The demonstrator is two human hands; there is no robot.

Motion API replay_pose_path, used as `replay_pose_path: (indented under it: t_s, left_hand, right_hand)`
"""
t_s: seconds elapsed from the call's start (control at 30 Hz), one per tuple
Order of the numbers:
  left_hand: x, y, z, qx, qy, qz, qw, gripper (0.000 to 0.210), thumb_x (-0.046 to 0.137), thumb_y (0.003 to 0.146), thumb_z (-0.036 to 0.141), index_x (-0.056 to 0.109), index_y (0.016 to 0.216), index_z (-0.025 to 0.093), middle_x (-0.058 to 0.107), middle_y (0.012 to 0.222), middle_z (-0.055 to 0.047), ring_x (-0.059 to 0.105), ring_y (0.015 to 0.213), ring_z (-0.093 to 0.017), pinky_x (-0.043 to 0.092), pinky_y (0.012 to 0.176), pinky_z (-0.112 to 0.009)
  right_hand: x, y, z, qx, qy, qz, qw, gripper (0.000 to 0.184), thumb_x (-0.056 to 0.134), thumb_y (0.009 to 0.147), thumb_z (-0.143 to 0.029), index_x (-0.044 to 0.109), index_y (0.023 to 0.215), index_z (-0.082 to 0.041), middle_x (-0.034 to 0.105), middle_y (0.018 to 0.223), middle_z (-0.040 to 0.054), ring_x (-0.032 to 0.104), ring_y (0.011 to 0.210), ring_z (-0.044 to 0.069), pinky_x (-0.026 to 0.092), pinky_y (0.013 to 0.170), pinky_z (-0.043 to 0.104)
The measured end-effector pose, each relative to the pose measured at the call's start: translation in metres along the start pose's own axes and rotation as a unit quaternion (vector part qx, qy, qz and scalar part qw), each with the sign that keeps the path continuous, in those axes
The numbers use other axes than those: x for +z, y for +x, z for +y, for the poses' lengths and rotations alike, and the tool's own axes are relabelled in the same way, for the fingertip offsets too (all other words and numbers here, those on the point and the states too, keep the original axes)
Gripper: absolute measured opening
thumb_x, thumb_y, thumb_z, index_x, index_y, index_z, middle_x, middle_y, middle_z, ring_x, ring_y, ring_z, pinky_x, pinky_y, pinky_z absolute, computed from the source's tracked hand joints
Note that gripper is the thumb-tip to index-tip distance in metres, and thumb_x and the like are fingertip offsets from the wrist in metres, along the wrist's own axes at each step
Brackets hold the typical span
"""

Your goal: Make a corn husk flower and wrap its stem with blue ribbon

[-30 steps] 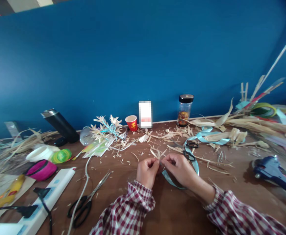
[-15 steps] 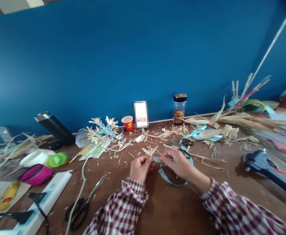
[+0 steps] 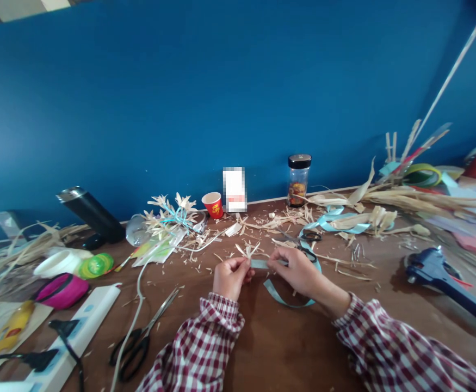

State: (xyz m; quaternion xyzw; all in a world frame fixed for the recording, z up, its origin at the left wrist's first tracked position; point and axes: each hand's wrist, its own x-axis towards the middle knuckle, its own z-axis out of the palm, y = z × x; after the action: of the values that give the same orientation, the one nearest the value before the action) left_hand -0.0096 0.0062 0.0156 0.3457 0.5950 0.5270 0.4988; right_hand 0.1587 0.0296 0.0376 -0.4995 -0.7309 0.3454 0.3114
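The left hand (image 3: pixel 228 277) is closed in a pinch. Just right of that grip, the right hand (image 3: pixel 298 270) pinches too, apart from it.

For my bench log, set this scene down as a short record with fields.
Left hand: pinching a small pale flower
Right hand: pinching light-blue ribbon
Ribbon: a short length spans between the hands; a loose curve lies below the right hand
Left side: black-handled scissors
Right side: blue glue gun
By the wall: red cup, lidded jar
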Motion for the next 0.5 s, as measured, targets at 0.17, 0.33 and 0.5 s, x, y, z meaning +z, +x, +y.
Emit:
replay_pose_path:
  t_s: [0.17, 0.33, 0.5]
  left_hand:
    - [0.000, 0.000, 0.000, 0.055, 0.053, 0.024, 0.997, 0.023, 0.069, 0.063, 0.031, 0.069, 0.072, 0.011, 0.065, 0.052, -0.003, 0.061, 0.048, -0.014, 0.049, 0.047, -0.021]
    - [-0.002, 0.002, 0.001, 0.081, 0.071, 0.044, 0.993, 0.020, 0.068, 0.063, 0.030, 0.069, 0.072, 0.012, 0.067, 0.055, -0.004, 0.064, 0.052, -0.016, 0.050, 0.050, -0.023]
    - [-0.009, 0.009, 0.000, 0.096, 0.096, 0.064, 0.989, 0.022, 0.066, 0.064, 0.032, 0.069, 0.073, 0.012, 0.067, 0.053, -0.005, 0.064, 0.051, -0.018, 0.050, 0.047, -0.025]
  right_hand:
    - [-0.004, 0.002, -0.001, 0.001, -0.010, 0.007, 1.000, 0.017, 0.053, 0.075, -0.026, 0.062, 0.065, -0.016, 0.064, 0.063, 0.0009, 0.057, 0.060, 0.014, 0.039, 0.059, 0.023]
    - [-0.003, 0.006, 0.009, -0.006, -0.037, 0.030, 0.999, 0.019, 0.053, 0.075, -0.028, 0.063, 0.066, -0.016, 0.065, 0.067, 0.0029, 0.059, 0.066, 0.016, 0.041, 0.063, 0.025]
    - [-0.006, 0.009, 0.019, -0.002, -0.035, 0.074, 0.997, 0.020, 0.051, 0.076, -0.032, 0.062, 0.072, -0.015, 0.062, 0.064, 0.0022, 0.056, 0.060, 0.015, 0.039, 0.058, 0.024]
